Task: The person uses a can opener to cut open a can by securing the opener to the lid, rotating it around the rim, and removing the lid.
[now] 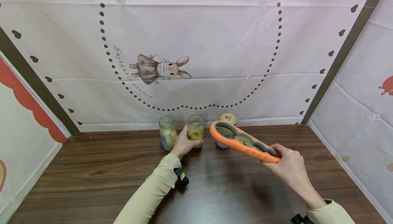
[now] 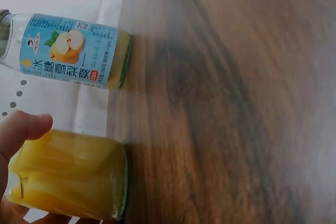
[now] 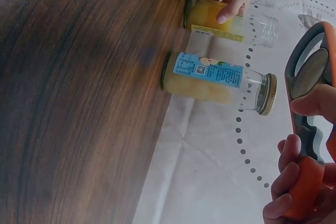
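Note:
Toward the back of the table my left hand [image 1: 183, 144] grips a lidless glass jar of yellow fruit [image 1: 195, 123], its thumb lying across the front. My right hand [image 1: 290, 166] holds an orange and grey jar opener [image 1: 233, 144] by its handle end, tilted in the air. A gold lid [image 3: 311, 72] sits inside the opener's loop, the right thumb against it in the right wrist view. Behind the opener stands a blue-labelled jar [image 3: 207, 80] with a gold lid [image 3: 269, 94] on it, partly hidden in the head view.
Left of the gripped jar stands another lidless jar [image 1: 167, 135] of pale fruit with a blue label. All the jars are near the back edge of the dark wooden table [image 1: 101, 169]. A white printed cloth [image 1: 208, 40] hangs behind, with more cloth at both sides.

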Action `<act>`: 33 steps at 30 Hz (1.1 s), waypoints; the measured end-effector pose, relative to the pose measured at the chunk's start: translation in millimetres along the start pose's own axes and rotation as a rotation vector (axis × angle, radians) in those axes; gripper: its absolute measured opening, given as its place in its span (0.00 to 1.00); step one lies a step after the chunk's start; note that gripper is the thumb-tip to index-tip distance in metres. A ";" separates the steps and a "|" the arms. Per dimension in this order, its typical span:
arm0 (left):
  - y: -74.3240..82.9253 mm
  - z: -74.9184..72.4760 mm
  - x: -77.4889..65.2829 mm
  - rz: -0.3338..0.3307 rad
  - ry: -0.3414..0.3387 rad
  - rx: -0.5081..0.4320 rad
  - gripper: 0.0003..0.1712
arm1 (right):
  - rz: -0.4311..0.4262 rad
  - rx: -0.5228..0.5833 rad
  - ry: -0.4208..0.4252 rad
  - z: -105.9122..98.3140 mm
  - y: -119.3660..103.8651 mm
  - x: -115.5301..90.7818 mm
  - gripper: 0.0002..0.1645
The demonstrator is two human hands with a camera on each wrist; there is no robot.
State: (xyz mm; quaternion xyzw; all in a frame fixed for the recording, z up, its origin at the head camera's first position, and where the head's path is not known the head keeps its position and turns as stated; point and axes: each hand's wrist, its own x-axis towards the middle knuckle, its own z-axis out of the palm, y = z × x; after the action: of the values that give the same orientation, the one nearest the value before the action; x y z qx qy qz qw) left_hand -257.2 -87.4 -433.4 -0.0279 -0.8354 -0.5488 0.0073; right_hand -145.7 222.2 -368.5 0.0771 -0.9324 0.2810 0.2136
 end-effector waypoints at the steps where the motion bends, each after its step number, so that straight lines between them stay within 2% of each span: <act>1: 0.0 0.2 -0.3 -0.006 0.008 0.005 0.40 | -0.002 0.002 0.000 0.1 -0.1 -0.3 0.16; 7: -0.8 0.2 -2.8 -0.072 0.024 -0.019 0.38 | 0.017 0.002 -0.017 0.6 -0.2 -1.0 0.16; 11: -0.4 -0.8 -6.8 -0.101 0.026 -0.047 0.43 | 0.037 -0.003 -0.038 0.6 -0.1 -1.3 0.16; 14: 2.3 -2.1 -10.6 -0.093 0.024 -0.065 0.49 | 0.043 -0.004 -0.049 0.4 0.1 -1.9 0.16; 19: 10.9 -5.8 -14.9 -0.041 0.016 -0.067 0.55 | 0.056 -0.001 -0.069 -0.7 1.0 -3.3 0.17; 26: 22.5 -11.2 -22.6 0.008 0.018 -0.062 0.56 | 0.078 0.004 -0.084 -2.4 2.1 -5.6 0.17; 29: 24.0 -12.5 -29.3 0.015 0.006 -0.055 0.57 | 0.079 0.004 -0.085 -2.8 2.2 -6.1 0.17; 33: 22.1 -13.3 -37.6 -0.001 -0.009 -0.096 0.59 | 0.081 -0.002 -0.085 -2.5 3.4 -7.3 0.17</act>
State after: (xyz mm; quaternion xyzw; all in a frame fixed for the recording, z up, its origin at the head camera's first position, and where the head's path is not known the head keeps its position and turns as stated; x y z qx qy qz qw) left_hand -218.7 -92.3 -409.4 -0.0304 -0.8081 -0.5882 0.0021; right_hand -139.1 226.6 -371.6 0.0507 -0.9433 0.2849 0.1624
